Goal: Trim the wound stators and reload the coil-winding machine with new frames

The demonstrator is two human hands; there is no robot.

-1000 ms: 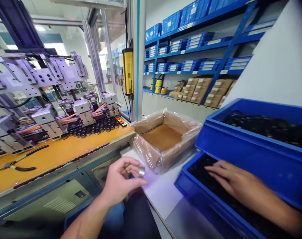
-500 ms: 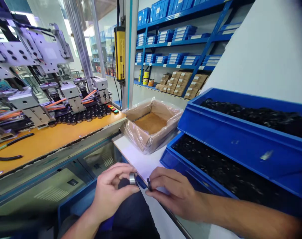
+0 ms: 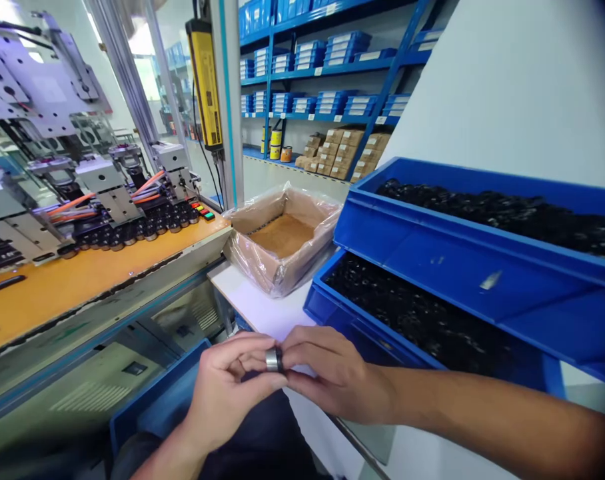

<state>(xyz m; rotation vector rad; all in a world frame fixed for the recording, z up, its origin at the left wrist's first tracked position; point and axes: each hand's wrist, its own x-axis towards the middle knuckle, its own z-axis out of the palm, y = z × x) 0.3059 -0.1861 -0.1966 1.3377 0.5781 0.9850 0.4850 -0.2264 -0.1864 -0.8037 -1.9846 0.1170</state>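
Observation:
Between thumb and fingers, my left hand pinches a short silvery metal ring. My right hand is closed on a small black part, which is pressed against the ring's right side. The fingertips of both hands meet around the two pieces, low in the middle of the view, above my lap. Most of the black part is hidden by my right fingers, so its exact kind does not show.
Two stacked blue bins full of small black parts stand at right. A plastic-lined cardboard box sits ahead on the white table. At left, a machine's orange worktop bears rows of black cylindrical parts.
My right hand has moved left, bringing the black part against the metal ring. Earlier the two pieces were apart. The camera view has shifted, too.

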